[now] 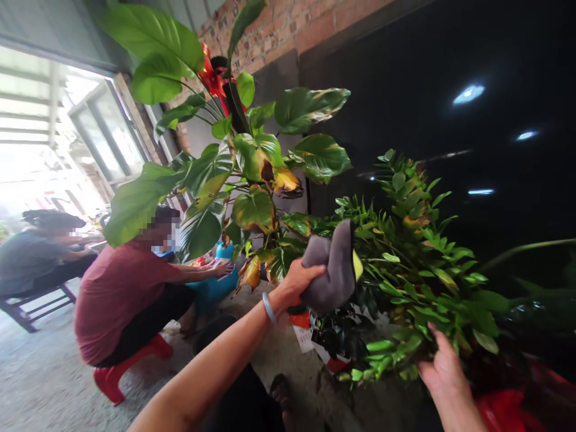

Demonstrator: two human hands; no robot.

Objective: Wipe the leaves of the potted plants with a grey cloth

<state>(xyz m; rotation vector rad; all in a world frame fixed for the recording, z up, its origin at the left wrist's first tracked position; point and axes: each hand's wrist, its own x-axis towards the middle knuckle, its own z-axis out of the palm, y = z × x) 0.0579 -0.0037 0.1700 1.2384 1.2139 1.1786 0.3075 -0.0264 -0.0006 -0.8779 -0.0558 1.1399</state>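
Left hand: the left hand [297, 283] closes narrowly around a bunched grey cloth [330, 270], with a bangle [269, 308] on the wrist; the cloth's top stands up just beside the ZZ plant [414, 264].
Right hand: the right hand [443, 372] rises at the near right with its fingers [434, 342] among the plant's lower leaves; whether they grip a stem, I cannot tell.
Cloth: it looks soft, light and easily bunched, so a whole-hand hold around its thick middle seems secure.
ZZ plant: it stands right of centre, between the two hands. Its stems look stiff but springy and its glossy leaves slippery, so the lower stem looks the surest place to take hold.
Near things: a leafy potted plant [252, 162] with yellowing, browned leaves rises at the far centre, a red bow [211, 78] at its top. Red paper [299, 321] lies low behind the left hand.
Rest: to the left, a co-worker [121, 294] crouches on a red stool [126, 366], and another person [40, 258] sits farther off on a bench [31, 306]. A brick wall [279, 30] runs along the far side, and a glossy black surface [472, 150] fills the right.
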